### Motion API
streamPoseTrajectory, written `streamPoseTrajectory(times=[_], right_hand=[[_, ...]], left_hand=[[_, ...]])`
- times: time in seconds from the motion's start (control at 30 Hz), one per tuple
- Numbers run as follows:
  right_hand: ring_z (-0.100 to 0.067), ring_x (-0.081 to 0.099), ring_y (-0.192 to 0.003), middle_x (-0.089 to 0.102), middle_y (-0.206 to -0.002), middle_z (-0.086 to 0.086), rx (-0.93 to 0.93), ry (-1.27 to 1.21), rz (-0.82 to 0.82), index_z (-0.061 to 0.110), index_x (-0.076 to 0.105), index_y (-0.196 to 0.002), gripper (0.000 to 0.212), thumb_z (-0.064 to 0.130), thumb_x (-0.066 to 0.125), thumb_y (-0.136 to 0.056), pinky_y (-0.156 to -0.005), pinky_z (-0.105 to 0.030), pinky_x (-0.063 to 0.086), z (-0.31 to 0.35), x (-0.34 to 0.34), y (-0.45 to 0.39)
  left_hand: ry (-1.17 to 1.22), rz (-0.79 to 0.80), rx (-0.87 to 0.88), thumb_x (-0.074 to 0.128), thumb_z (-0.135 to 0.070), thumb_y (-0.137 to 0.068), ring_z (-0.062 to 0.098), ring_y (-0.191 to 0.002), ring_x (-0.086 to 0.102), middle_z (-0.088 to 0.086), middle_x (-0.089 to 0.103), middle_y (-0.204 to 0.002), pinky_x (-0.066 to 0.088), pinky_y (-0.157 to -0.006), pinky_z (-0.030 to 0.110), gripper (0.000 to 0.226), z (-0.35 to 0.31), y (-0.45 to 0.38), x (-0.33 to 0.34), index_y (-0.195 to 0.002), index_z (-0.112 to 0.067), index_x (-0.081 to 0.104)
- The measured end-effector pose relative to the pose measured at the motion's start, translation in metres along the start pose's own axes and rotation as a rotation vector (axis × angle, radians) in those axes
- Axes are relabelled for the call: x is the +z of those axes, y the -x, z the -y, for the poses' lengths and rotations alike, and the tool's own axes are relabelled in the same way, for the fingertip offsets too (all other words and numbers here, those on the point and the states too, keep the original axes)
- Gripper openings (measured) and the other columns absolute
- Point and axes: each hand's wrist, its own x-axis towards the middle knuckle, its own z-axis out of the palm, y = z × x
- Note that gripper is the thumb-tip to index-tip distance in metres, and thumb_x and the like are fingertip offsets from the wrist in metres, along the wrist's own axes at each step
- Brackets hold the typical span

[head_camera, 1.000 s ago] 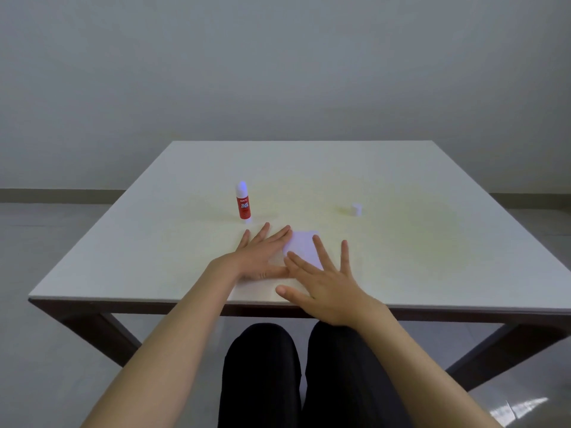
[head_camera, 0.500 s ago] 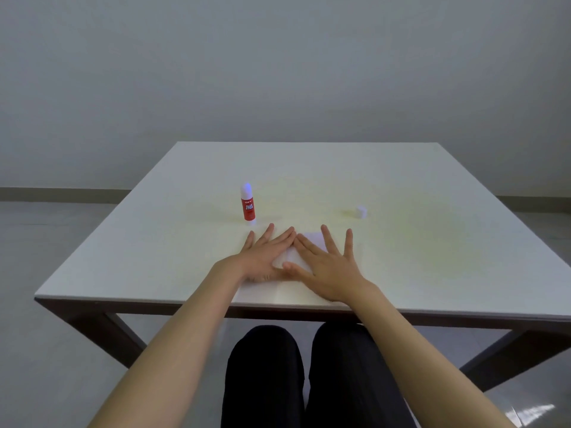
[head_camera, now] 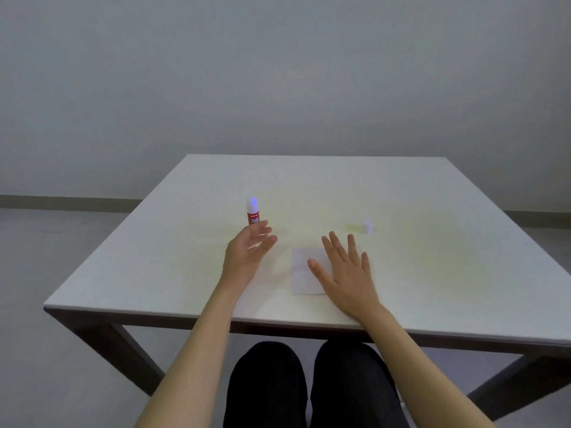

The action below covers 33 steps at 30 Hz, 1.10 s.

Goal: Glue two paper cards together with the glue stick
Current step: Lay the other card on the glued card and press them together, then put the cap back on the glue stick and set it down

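Between hands point(head_camera: 346, 273): cards point(head_camera: 304, 270) (rightward)

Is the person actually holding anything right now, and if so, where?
Nothing is held. The left hand is open near the upright glue stick, with no grip on it. The right hand lies flat on the paper card.

Only one view: worn on the head, looked forward and down over a white table point(head_camera: 432, 273) from its near edge. Sat close above the lap, forearms running up from the bottom of frame to the left hand point(head_camera: 247, 257) and right hand point(head_camera: 346, 276) at mid-frame. Took in the whole tabletop to its far edge, then wall point(head_camera: 278, 72) and floor point(head_camera: 46, 257) beyond. Wide angle, edges bent. No second view to share with.
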Motion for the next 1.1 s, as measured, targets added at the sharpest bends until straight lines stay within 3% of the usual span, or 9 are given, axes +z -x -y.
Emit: streamPoseTrajectory(times=[0.1, 0.23, 0.33, 0.53, 0.63, 0.77, 0.9, 0.97, 1.1], right_hand=[[-0.009, -0.015, -0.146, 0.005, -0.160, 0.015, 0.024, -0.133, -0.057, 0.029, 0.016, -0.150, 0.088, 0.077, 0.011, -0.076, -0.118, -0.039, -0.006, 0.000, -0.001, 0.003], [-0.008, -0.001, -0.147, 0.025, -0.156, 0.010, 0.032, -0.255, -0.156, 0.026, 0.031, -0.145, 0.073, 0.065, 0.033, -0.084, -0.117, -0.033, 0.008, -0.001, -0.005, 0.005], [-0.008, 0.004, -0.147, 0.032, -0.153, 0.010, 0.031, -0.296, -0.192, 0.024, 0.035, -0.143, 0.064, 0.055, 0.047, -0.088, -0.112, -0.024, 0.011, -0.002, -0.007, 0.005], [-0.010, 0.011, -0.146, 0.037, -0.149, 0.011, 0.053, -0.364, -0.205, 0.024, 0.038, -0.140, 0.060, 0.049, 0.053, -0.088, -0.109, -0.022, 0.013, -0.003, -0.010, -0.002], [-0.015, 0.026, -0.141, 0.044, -0.144, 0.006, 0.035, -0.375, -0.239, 0.022, 0.042, -0.138, 0.054, 0.037, 0.058, -0.089, -0.108, -0.023, 0.021, 0.000, -0.013, -0.004], [-0.010, 0.054, -0.111, 0.060, -0.120, 0.008, -0.001, -0.513, -0.329, 0.023, 0.053, -0.127, 0.038, 0.029, 0.058, -0.090, -0.089, -0.019, 0.040, 0.022, -0.020, -0.004], [-0.017, 0.056, -0.048, 0.066, -0.063, -0.002, 0.394, -1.129, 0.080, 0.016, 0.065, -0.104, 0.051, 0.057, 0.037, -0.092, -0.043, -0.021, 0.040, 0.051, -0.038, -0.007], [-0.017, 0.042, -0.036, 0.053, -0.048, -0.005, 0.518, -1.386, 0.381, 0.008, 0.068, -0.085, 0.072, 0.068, 0.029, -0.089, -0.037, -0.019, 0.033, 0.056, -0.045, -0.002], [-0.011, 0.027, -0.032, 0.038, -0.044, 0.001, 0.490, -1.577, 0.499, 0.008, 0.056, -0.072, 0.054, 0.056, 0.041, -0.092, -0.033, -0.018, 0.025, 0.058, -0.047, 0.008]], left_hand=[[-0.052, -0.374, 0.022, 0.076, -0.024, -0.076, 0.010, -0.094, 0.059, -0.007, 0.063, -0.104, 0.044, -0.078, 0.026, 0.035, 0.004, -0.009, 0.000, -0.107, -0.024, 0.060], [-0.183, -0.305, -0.060, 0.080, -0.025, -0.072, 0.013, -0.119, 0.048, -0.005, 0.047, -0.132, 0.039, -0.099, 0.030, 0.078, 0.002, -0.035, 0.004, -0.139, -0.019, 0.040], [-0.228, -0.304, -0.084, 0.076, -0.025, -0.076, 0.017, -0.132, 0.043, 0.000, 0.047, -0.142, 0.034, -0.108, 0.032, 0.077, 0.004, -0.050, 0.012, -0.143, -0.017, 0.038], [-0.225, -0.471, -0.069, 0.061, -0.022, -0.086, 0.022, -0.070, 0.064, 0.004, 0.067, -0.070, 0.039, -0.066, 0.028, 0.016, 0.001, -0.058, 0.018, -0.078, -0.009, 0.062], [-0.054, -0.363, -0.085, 0.062, -0.022, -0.086, 0.017, -0.070, 0.064, -0.001, 0.067, -0.068, 0.047, -0.071, 0.030, 0.020, -0.009, -0.051, 0.015, -0.070, -0.010, 0.064], [0.356, -0.086, -0.058, 0.064, -0.012, -0.086, 0.022, -0.091, 0.072, 0.009, 0.070, -0.111, 0.058, -0.079, 0.028, 0.013, -0.033, -0.026, 0.023, -0.083, -0.024, 0.070], [0.532, 0.061, -0.043, 0.062, -0.013, -0.088, 0.020, -0.104, 0.069, 0.008, 0.073, -0.110, 0.056, -0.080, 0.023, 0.017, -0.046, 0.001, 0.036, -0.105, -0.013, 0.066], [0.578, 0.112, -0.048, 0.060, -0.013, -0.089, 0.020, -0.106, 0.068, 0.007, 0.073, -0.109, 0.055, -0.081, 0.023, 0.021, -0.048, 0.013, 0.037, -0.109, -0.009, 0.063], [0.576, 0.138, -0.027, 0.061, -0.010, -0.088, 0.020, -0.101, 0.070, 0.006, 0.075, -0.104, 0.055, -0.078, 0.022, 0.017, -0.053, 0.027, 0.037, -0.104, -0.008, 0.065]])
